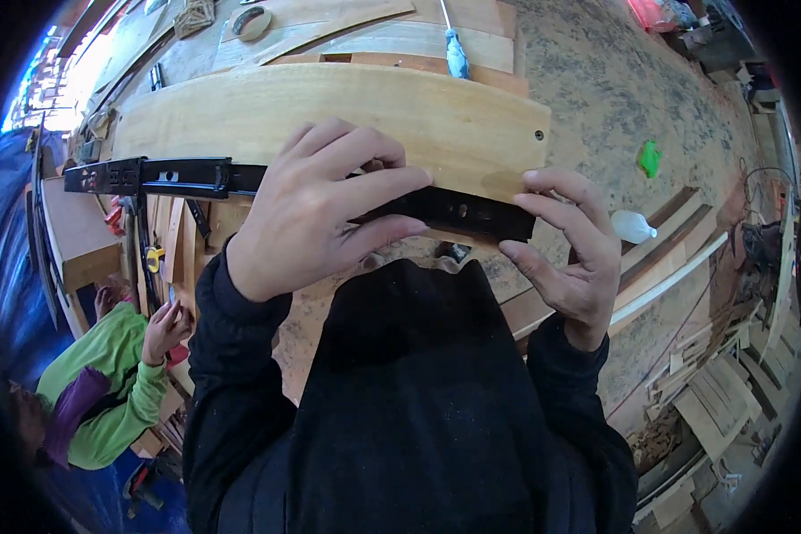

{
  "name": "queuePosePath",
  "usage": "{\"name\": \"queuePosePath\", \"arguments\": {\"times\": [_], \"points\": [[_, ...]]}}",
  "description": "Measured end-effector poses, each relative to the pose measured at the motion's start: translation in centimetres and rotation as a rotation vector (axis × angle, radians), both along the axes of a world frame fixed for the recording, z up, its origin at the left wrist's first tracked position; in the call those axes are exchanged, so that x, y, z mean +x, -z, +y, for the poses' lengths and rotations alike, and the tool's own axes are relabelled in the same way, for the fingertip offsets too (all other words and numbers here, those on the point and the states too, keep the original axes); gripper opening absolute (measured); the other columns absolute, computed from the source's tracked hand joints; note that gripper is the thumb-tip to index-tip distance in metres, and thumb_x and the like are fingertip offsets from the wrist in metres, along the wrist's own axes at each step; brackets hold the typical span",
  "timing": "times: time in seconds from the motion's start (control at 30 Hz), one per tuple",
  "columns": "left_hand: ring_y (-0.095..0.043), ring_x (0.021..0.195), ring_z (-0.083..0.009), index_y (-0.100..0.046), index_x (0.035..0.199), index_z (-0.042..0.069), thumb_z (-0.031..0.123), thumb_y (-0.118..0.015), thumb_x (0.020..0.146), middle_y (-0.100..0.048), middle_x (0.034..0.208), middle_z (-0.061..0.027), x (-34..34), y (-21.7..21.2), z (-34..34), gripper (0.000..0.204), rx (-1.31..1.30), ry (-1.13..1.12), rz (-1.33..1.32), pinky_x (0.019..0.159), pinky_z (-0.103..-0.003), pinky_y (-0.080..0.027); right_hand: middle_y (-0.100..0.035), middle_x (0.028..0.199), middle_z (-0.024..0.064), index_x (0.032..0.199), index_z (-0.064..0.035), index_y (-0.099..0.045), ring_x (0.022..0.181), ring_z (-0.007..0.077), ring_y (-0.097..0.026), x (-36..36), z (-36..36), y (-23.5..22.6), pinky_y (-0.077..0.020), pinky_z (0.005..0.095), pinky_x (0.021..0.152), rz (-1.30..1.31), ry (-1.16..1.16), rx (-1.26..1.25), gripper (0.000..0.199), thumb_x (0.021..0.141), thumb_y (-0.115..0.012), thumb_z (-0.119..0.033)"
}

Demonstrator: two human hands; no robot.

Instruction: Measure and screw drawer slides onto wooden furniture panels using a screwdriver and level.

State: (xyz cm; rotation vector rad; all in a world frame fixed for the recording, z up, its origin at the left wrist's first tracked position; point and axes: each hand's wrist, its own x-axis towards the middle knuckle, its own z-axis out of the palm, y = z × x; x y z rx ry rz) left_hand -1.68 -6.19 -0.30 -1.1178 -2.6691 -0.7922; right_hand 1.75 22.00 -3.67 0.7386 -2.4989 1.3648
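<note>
We see a long black metal rail (187, 176), pierced with small holes, lying along the near edge of a pale curved wooden board (329, 116). Our left hand (316, 209) wraps its fingers over it mid-length; our right hand (570, 245) apparently pinches its right end.

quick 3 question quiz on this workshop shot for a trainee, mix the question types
1. True or false: both hands touch the black metal rail.
2. Which hand grips the rail's end: A the left hand, B the right hand?
3. Fill in: the rail lies along the edge of a pale wooden ____.

Key:
1. True.
2. B; the left hand lies over the middle of the rail.
3. Board.
</note>
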Motion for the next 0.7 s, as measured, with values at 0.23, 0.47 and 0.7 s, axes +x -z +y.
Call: {"name": "queuePosePath", "arguments": {"times": [0.23, 0.47, 0.7], "points": [[-0.058, 0.085, -0.0229, -0.078, 0.105, 0.01, 0.023, -0.088, 0.063, -0.066, 0.095, -0.0047, -0.4, 0.0, 0.1, 0.045, 0.022, 0.03, 0.012, 0.075, -0.035, -0.048, -0.067, 0.119, 0.0116, 0.103, -0.0022, -0.072, 0.114, 0.0298, -0.062, -0.4, 0.4, 0.1, -0.0501, 0.0406, 0.096, 0.061, -0.011, 0.025, 0.036, 0.072, -0.086, -0.014], [-0.058, 0.085, -0.0229, -0.078, 0.104, 0.01, 0.025, -0.088, 0.062, -0.065, 0.093, -0.0039, -0.5, 0.2, 0.1, 0.046, 0.025, 0.037, -0.016, 0.074, -0.035, -0.047, -0.065, 0.125, 0.0098, 0.108, -0.005, -0.071, 0.117, 0.0288, -0.061, -0.2, 0.5, 0.0, -0.0501, 0.0416, 0.099, -0.031, -0.037, 0.001, 0.041, 0.071, -0.086, -0.015], [-0.057, 0.084, -0.0219, -0.079, 0.104, 0.012, 0.029, -0.089, 0.059, -0.064, 0.092, -0.0029, -0.5, 0.6, 0.2, 0.049, 0.025, 0.029, -0.005, 0.073, -0.034, -0.047, -0.059, 0.133, 0.0177, 0.114, 0.0005, -0.071, 0.125, 0.0298, -0.058, 0.7, 0.4, 1.4, -0.0509, 0.041, 0.105, -0.089, -0.034, -0.118, 0.047, 0.074, -0.089, -0.015]]}}
